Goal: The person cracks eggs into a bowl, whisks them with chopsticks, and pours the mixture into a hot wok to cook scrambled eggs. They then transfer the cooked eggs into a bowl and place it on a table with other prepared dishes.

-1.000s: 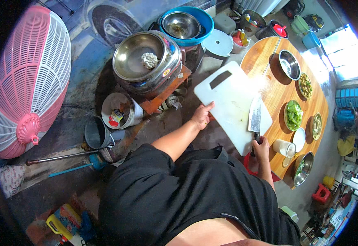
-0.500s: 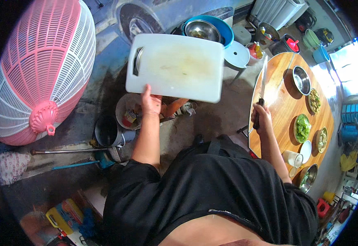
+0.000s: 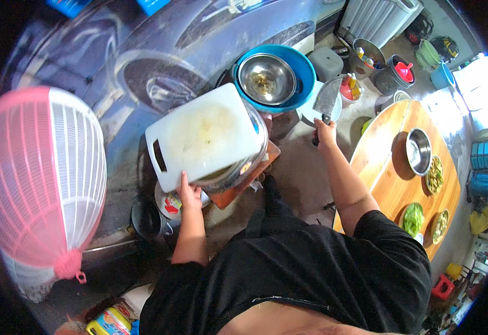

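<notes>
My left hand [image 3: 189,192] grips the near edge of a white plastic cutting board [image 3: 213,131], thumb on top; the board has a slot handle at its left end and faint stains. Beneath its right side shows a shiny round vessel [image 3: 262,142] on a reddish-brown stand; whether the board touches it I cannot tell. My right hand [image 3: 326,134] is closed round the black handle of a cleaver [image 3: 329,96], its broad blade pointing away from me. That blade passes over a pale round stool [image 3: 310,109]. Beyond the board, a steel bowl [image 3: 267,75] sits inside a blue basin [image 3: 308,67].
A wooden table [image 3: 372,162] on the right bears a steel bowl [image 3: 419,152], leafy greens [image 3: 412,219] and other filled dishes. At left hangs a pink-and-white mesh cover [image 3: 48,184]. A dark bucket [image 3: 148,219] stands near my left arm; pots and buckets line the back right.
The board has moved left and lower, tilting over the round vessel. My right hand has brought the cleaver left from the table's edge to above the pale stool. The view has shifted left.
</notes>
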Demonstrator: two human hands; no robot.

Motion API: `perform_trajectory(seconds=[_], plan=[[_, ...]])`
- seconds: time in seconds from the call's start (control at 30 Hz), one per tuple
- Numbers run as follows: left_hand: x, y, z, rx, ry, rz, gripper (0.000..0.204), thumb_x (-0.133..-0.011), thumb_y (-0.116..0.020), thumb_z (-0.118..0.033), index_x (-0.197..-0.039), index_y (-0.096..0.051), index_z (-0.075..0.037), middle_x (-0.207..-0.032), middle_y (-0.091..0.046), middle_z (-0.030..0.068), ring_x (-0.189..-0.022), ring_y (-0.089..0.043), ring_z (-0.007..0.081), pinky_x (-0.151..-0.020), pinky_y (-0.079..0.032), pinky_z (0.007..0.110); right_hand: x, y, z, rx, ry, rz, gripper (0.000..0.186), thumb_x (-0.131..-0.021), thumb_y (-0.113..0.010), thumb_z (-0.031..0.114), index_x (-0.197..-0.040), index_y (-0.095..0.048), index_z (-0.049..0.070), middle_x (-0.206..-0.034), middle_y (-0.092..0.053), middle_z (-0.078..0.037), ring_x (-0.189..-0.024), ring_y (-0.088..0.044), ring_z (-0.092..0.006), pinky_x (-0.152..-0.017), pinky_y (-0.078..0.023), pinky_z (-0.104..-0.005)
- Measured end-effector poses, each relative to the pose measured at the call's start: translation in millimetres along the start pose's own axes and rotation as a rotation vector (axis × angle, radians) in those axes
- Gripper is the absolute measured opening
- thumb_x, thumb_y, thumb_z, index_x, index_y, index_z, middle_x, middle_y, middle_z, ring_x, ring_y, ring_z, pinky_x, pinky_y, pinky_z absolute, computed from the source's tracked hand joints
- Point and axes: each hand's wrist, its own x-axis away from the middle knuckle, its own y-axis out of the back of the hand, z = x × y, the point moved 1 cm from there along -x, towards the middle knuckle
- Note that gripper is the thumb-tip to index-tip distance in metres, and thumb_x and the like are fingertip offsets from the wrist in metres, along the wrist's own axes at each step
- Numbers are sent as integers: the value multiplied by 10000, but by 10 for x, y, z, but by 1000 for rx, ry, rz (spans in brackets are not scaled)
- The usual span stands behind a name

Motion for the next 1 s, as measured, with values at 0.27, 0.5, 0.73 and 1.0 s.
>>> perform_trajectory(seconds=[0.27, 0.5, 0.73, 1.0], plan=[[97, -337, -194, 182, 69, 315, 516, -953, -482, -380, -1354, -415, -62, -1364, -478, 94, -1246, -455, 284, -1025, -374, 445, -1408, -712, -715, -53, -212, -425, 709, -707, -803, 301, -1177, -420, -67, -903, -592, -158, -645, -580, -240, -555, -469, -376], [119, -334, -212, 192, 77, 240, 441, -978, -456, -282, -1336, -414, -27, -1334, -497, 113, -1213, -486, 287, -1007, -394, 443, -1892, -1022, -1082, -289, -268, -154, 308, -771, -714, 229, -984, -565, 65, -811, -569, -76, -588, -557, -216, -516, -497, -344], [203, -438, -392, 202, 42, 272, 432, -957, -495, -239, -1334, -424, -41, -1314, -511, 102, -1209, -485, 274, -1024, -369, 435, -1840, -1003, -877, -390, -272, -82, 263, -713, -644, 59, -942, -517, 39, -865, -530, -78, -752, -546, -228, -629, -488, -357], [558, -472, -873, 241, -12, 347, 438, -936, -535, -219, -1333, -434, -63, -1324, -507, 75, -1220, -472, 254, -1032, -359, 443, -1375, -671, -190, -289, -96, -171, 212, -648, -681, 59, -814, -550, 47, -726, -525, -54, -639, -532, -217, -559, -432, -364]])
